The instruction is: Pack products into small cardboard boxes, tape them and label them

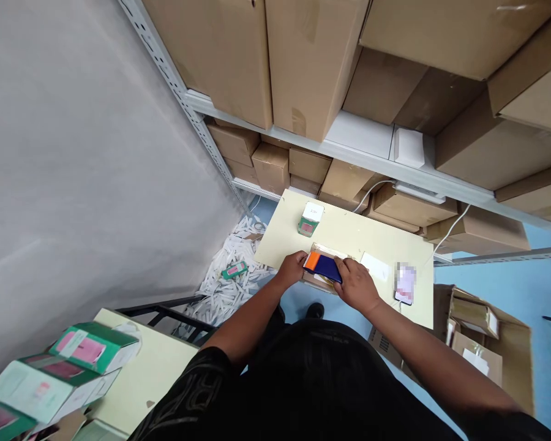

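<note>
Head view: a blue-and-orange packet (pixel 325 267) is held over a cardboard box (pixel 319 283) by the right hand (pixel 356 285). The left hand (pixel 292 269) is curled at the orange end; its grip is unclear.

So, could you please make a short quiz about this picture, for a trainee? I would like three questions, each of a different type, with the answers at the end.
1. Multiple choice: which colour is the end of the two-tone item by the left hand?
A green
B orange
C pink

2. True or false: the phone lies between the left hand and the right hand.

3. Fill in: on the pile of white strips lies a green ____.

Key
1. B, orange.
2. False: the phone lies to the right of the right hand.
3. Box.
</note>
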Available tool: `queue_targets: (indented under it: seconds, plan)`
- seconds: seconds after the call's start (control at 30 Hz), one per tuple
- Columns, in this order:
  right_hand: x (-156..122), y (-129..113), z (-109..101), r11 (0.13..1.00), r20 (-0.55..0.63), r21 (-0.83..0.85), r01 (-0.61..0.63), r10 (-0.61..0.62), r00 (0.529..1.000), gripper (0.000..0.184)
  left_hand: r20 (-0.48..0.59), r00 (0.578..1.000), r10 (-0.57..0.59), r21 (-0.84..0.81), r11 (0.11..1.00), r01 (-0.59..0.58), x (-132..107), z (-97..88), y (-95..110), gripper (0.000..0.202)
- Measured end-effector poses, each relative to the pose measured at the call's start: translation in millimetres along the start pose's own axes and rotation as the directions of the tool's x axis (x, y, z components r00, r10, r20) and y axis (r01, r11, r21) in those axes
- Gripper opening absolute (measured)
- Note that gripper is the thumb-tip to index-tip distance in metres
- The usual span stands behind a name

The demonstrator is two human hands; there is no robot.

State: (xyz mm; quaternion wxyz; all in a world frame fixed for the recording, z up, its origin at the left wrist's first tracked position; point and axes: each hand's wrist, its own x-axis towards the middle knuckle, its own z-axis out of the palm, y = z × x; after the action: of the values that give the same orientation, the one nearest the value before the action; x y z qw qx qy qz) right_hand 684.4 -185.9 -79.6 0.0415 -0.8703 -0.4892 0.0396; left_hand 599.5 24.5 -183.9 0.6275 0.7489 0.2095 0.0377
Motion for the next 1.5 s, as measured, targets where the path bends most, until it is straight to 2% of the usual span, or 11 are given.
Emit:
queue_targets:
  seconds: [0.27, 0.43, 0.57, 0.7, 0.83, 0.93, 1.03, 1.1, 1.23, 1.4, 1.5]
  plan:
    - [10.2, 2.2, -3.5, 1.0, 0.079, 0.008, 0.019, -0.02, 0.997, 0.065, -0.043, 0.996, -0.076, -0.114, 0.991, 0.071, 5.2, 4.8, -18.5, 0.025]
    - [12.7, 0.9, -5.0, 1.0, 0.1, 0.015, -0.009, 0.008, 0.995, 0.066, -0.093, 0.994, -0.051, -0.152, 0.988, 0.036, 10.8, 14.3, -29.3, 0.012]
    - [22.8, -6.6, -6.1, 1.0, 0.13, 0.01, -0.013, 0.012, 0.991, 0.066, -0.079, 0.993, -0.088, -0.186, 0.98, 0.072, 10.7, 15.6, -32.0, 0.017]
    - [28.1, -7.0, -12.0, 1.0, 0.169, 0.014, -0.02, 0.018, 0.986, 0.066, -0.053, 0.996, -0.074, -0.134, 0.989, 0.067, 7.4, 12.8, -26.2, 0.019]
    - [31.9, -16.0, -24.2, 0.998, 0.235, -0.043, -0.049, 0.057, 0.97, 0.068, -0.096, 0.993, -0.07, -0.036, 0.997, 0.067, 1.4, 14.6, -20.2, 0.019]
    - [46.5, -30.7, -31.3, 0.981, 0.352, -0.101, -0.164, 0.19, 0.916, 0.059, -0.135, 0.989, -0.056, 0.029, 0.998, 0.06, -1.9, 19.3, -18.7, 0.016]
    - [66.8, -40.5, -33.2, 0.94, 0.466, -0.145, -0.309, 0.341, 0.816, 0.055, -0.156, 0.987, -0.04, 0.079, 0.995, 0.053, -1.8, 24.1, -19.0, 0.012]
    - [75.0, -41.1, -33.6, 0.93, 0.492, -0.135, -0.343, 0.364, 0.791, 0.052, -0.154, 0.986, -0.055, 0.051, 0.997, 0.064, 1.0, 24.9, -19.5, 0.009]
    - [66.3, -29.7, -39.2, 0.953, 0.447, -0.112, -0.281, 0.301, 0.842, 0.045, -0.104, 0.992, -0.064, -0.056, 0.997, 0.059, 12.9, 14.9, -20.4, 0.01]
    - [29.2, -5.3, -45.1, 0.961, 0.361, -0.136, -0.242, 0.276, 0.891, 0.042, -0.097, 0.99, -0.106, -0.01, 0.994, 0.106, 24.5, -9.3, -23.7, 0.019]
    - [9.8, 6.1, -39.0, 0.969, 0.295, -0.127, -0.211, 0.24, 0.925, 0.039, -0.022, 0.988, -0.152, -0.01, 0.988, 0.151, 19.5, -9.2, -26.3, 0.019]
